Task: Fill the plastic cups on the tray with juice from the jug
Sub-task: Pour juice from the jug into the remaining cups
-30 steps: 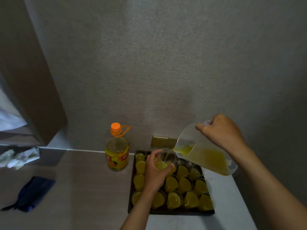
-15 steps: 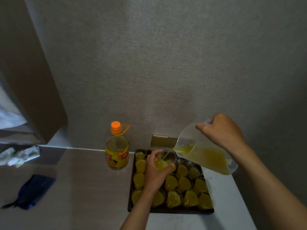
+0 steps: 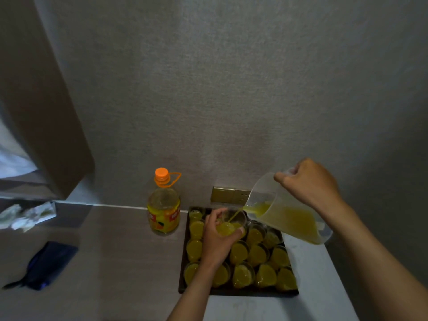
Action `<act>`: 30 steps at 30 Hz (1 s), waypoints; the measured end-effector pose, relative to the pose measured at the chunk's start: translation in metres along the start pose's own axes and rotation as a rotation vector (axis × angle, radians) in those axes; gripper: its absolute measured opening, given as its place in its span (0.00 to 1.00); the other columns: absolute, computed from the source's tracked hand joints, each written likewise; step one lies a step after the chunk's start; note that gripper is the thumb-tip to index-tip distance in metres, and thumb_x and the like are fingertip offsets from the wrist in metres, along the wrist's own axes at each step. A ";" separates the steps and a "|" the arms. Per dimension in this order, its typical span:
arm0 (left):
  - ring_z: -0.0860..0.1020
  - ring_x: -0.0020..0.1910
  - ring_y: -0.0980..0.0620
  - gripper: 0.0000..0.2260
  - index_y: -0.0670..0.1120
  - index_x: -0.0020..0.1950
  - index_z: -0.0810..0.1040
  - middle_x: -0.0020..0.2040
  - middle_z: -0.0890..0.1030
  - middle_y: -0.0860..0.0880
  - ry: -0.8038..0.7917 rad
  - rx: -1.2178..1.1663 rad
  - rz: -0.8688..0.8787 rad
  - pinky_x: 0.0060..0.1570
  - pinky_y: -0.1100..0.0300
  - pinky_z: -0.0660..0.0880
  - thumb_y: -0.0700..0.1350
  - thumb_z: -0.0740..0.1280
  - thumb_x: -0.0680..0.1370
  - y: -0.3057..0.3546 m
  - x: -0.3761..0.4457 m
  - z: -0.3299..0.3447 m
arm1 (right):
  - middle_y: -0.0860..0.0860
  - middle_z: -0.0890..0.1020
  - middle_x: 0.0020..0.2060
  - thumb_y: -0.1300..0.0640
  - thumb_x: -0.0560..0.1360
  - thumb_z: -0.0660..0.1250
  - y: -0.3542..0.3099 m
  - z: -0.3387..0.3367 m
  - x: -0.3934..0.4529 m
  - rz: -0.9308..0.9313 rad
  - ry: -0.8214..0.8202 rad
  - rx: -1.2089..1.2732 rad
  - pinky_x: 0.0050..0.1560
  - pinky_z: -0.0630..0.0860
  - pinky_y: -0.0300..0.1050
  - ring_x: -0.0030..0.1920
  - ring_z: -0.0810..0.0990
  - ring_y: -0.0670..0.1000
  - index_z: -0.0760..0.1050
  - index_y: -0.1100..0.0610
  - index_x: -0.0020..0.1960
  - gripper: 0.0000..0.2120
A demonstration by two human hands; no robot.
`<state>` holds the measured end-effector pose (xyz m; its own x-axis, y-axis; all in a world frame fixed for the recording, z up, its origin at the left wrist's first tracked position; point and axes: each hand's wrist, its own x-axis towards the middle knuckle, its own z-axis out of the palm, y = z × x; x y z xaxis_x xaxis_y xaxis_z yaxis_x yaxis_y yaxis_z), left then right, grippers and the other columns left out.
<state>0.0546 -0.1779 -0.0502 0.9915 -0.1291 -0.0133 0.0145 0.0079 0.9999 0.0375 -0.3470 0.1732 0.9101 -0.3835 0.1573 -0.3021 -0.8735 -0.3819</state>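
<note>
our right hand [image 3: 309, 184] grips the tilted jug [image 3: 287, 215], pouring juice into a cup [image 3: 232, 224] our left hand [image 3: 217, 239] clasps above the tray's [image 3: 183, 262] far edge; next, we judge, level off.

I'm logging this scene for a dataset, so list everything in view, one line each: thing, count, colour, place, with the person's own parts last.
jug: one, clear plastic with yellow juice, tilted above the tray's far right, pouring.
held cup: one, clear, partly filled, lifted above the tray's far side.
filled cups: many, exact count unclear, yellow juice, packed on the tray.
tray: one, dark, on the counter.
bottle: one, yellow juice, orange cap, upright left of the tray.
wall socket: one, gold, on the wall behind the tray.
dark pouch: one, blue-black, counter's left.
crumpled paper: pale, far left.
left hand: grips the held cup.
right hand: grips the jug.
</note>
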 end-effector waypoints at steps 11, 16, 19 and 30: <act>0.71 0.63 0.62 0.26 0.68 0.60 0.74 0.65 0.73 0.62 0.004 0.012 -0.012 0.52 0.64 0.73 0.49 0.81 0.69 -0.002 -0.001 0.001 | 0.48 0.68 0.24 0.47 0.74 0.71 0.003 0.000 0.001 0.010 -0.015 0.003 0.32 0.66 0.44 0.26 0.68 0.51 0.66 0.52 0.29 0.21; 0.71 0.63 0.62 0.27 0.66 0.61 0.74 0.65 0.73 0.62 -0.003 0.000 -0.019 0.53 0.63 0.73 0.49 0.80 0.69 -0.004 0.000 0.002 | 0.48 0.67 0.23 0.47 0.74 0.71 0.005 0.002 0.003 0.006 -0.015 0.008 0.32 0.67 0.45 0.26 0.68 0.51 0.65 0.52 0.29 0.21; 0.71 0.63 0.63 0.27 0.66 0.62 0.73 0.65 0.73 0.63 -0.013 -0.004 -0.027 0.54 0.62 0.74 0.48 0.80 0.69 -0.004 0.001 0.002 | 0.47 0.67 0.23 0.47 0.73 0.71 0.005 0.003 0.004 0.012 -0.021 0.006 0.32 0.66 0.45 0.25 0.67 0.51 0.65 0.51 0.28 0.21; 0.71 0.63 0.62 0.27 0.66 0.62 0.74 0.65 0.73 0.61 -0.003 -0.006 -0.025 0.52 0.64 0.74 0.48 0.81 0.69 -0.009 0.004 0.002 | 0.56 0.79 0.29 0.45 0.74 0.70 0.001 0.007 0.005 0.021 -0.001 -0.043 0.34 0.71 0.45 0.31 0.79 0.57 0.76 0.60 0.34 0.20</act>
<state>0.0583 -0.1808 -0.0592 0.9904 -0.1327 -0.0378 0.0396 0.0108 0.9992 0.0439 -0.3472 0.1670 0.9038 -0.4012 0.1490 -0.3327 -0.8776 -0.3451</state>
